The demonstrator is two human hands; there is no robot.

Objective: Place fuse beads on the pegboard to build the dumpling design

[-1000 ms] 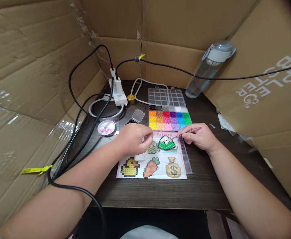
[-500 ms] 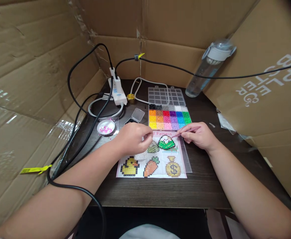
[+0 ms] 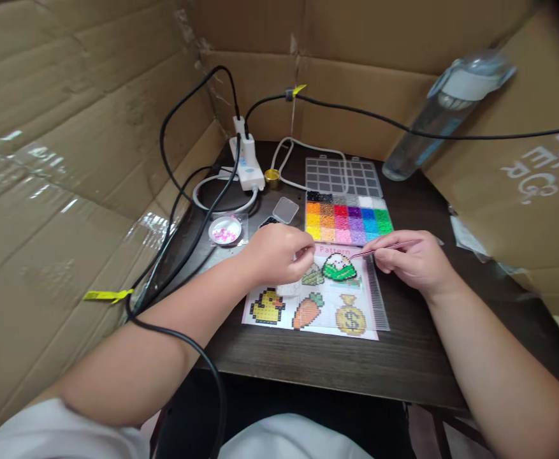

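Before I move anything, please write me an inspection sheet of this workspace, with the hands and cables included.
Surface: dark wood-grain table; no spill seen.
Job's things: green, white and black bead figure over the white printed pattern sheet; clear plastic bead box behind it, lid open.
Clutter: round white dish of pink and white beads; small round gold tub.
Hands: right hand holds thin pink metallic tweezers, tips at the figure; left hand pinched, contents unclear.
Cables: black cable crosses the left forearm; others plugged into the white plastic power strip.
Surroundings: brown cardboard walls; clear bottle at the back right.
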